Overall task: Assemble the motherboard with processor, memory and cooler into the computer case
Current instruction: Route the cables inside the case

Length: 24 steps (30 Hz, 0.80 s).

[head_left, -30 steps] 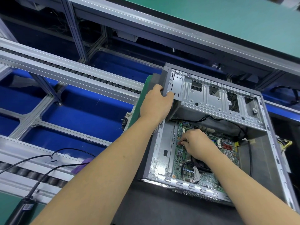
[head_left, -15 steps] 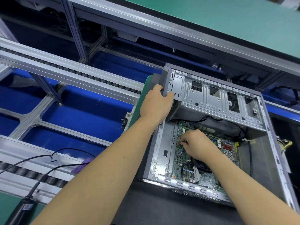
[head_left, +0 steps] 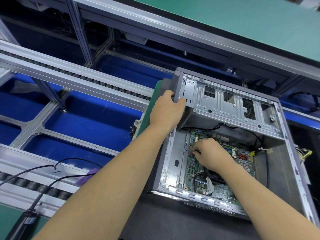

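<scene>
An open grey computer case lies on its side on a dark mat. The green motherboard sits inside on the case floor. My left hand grips the far left corner of the case's drive cage, thumb over the edge. My right hand is down inside the case, its fingertips pinching a small connector with red on it at the board's left edge. The hand and forearm hide the cooler area; a black cable loop shows just below the wrist.
A roller conveyor rail runs across the left, with blue panels below it. A black electric screwdriver with its cable lies at the lower left. Yellow wires stick out on the case's right side. A green bench top spans the back.
Almost nothing has moved. My right hand's fingers have shifted very slightly at the board's left edge; my left hand keeps the same grip on the cage corner.
</scene>
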Motion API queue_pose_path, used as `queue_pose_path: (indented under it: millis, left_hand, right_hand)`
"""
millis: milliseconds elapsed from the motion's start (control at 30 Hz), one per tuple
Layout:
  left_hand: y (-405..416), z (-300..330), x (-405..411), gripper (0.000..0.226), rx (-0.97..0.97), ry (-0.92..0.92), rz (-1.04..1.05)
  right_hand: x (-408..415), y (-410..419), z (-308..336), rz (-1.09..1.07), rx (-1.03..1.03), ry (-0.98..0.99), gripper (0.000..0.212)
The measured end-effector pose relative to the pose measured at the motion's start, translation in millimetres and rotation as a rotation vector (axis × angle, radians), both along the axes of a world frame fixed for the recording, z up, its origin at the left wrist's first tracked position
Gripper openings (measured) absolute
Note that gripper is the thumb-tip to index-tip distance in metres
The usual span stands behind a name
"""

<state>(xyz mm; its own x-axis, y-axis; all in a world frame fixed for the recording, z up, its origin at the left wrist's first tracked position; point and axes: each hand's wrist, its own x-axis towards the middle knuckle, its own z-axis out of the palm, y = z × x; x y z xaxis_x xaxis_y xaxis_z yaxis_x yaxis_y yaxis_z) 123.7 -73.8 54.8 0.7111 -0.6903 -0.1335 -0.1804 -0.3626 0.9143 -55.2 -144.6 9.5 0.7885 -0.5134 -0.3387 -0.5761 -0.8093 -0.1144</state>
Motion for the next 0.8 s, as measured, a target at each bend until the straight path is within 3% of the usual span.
queue_pose_path:
  millis: [800]
  left_hand:
    - [-1.9, -2.4, 0.8, 0.039, 0.022, -0.029, 0.007]
  right_hand:
    - [6.1, 3.4, -0.3, -0.056, -0.001, 0.072, 0.018]
